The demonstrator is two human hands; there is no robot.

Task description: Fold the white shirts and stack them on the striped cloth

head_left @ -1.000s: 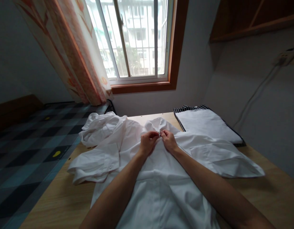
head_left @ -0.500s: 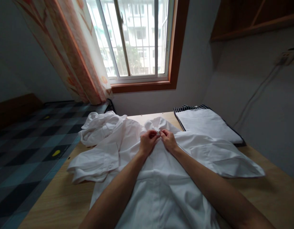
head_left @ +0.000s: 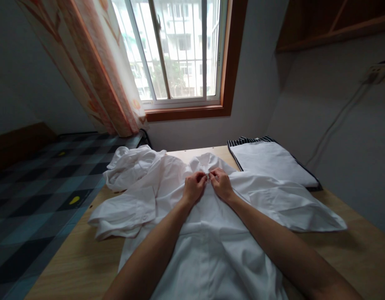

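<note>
A white long-sleeved shirt (head_left: 208, 250) lies front up with its collar (head_left: 206, 159) at the far end and its sleeves spread to both sides. Just below the collar, my left hand (head_left: 194, 185) pinches the front edge of the cloth. My right hand (head_left: 221, 183) grips the other side of the same spot, its fingertips almost meeting those of the left. Whatever small part sits between the fingers, perhaps a button, is too small to make out. The left sleeve's cuff (head_left: 145, 214) rests flat near the table's left side.
The shirt is on a pale wooden table (head_left: 67, 262). A crumpled white garment (head_left: 134, 164) lies at its back left, a folded white cloth with striped edging (head_left: 270, 160) at its back right. Beyond the left edge is a bed with a checked cover (head_left: 26, 208); a window (head_left: 180, 54) is ahead.
Both hands stay at the shirt front below the collar. Their fingertips have shifted slightly, with a little more space showing between them.
</note>
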